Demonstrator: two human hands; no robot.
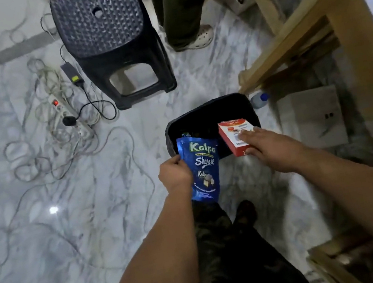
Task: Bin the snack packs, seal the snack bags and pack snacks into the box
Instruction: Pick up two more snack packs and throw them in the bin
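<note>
Snack packs, two in number, are held over the black bin (pixel 210 110), which stands on the marble floor (pixel 48 238) in front of the person's feet. Left to right: a tangle of cables with a power strip (pixel 61 108) lies on the floor well to the left of the left hand; a black plastic stool (pixel 109 38) stands beyond it, with another person's leg and shoe (pixel 200 36) just past the stool. The left hand (pixel 175 175) grips the blue Kalpa pouch (pixel 202 168) by its left edge, fingers curled round it; the pouch hangs upright, its top overlapping the near rim of the bin. To the right of that pouch, the right hand (pixel 270 147) holds the red-and-white carton (pixel 236 136) over the bin's opening; its fingers lie fairly straight across the carton's top face while the thumb appears to support it from below, though the underside grip is mostly hidden. Just beyond the right fingers, by the bin's far right corner, lies a clear bottle with a blue cap (pixel 258 99); a wooden frame (pixel 288 50) stands further right. Progress, as judged: the binning step is under way, with neither pack released. A scrap of green packaging seems to lie inside the bin, but this is too dark to confirm. No snack bags to seal and no packing box can be identified here, so those steps appear to remain.
</note>
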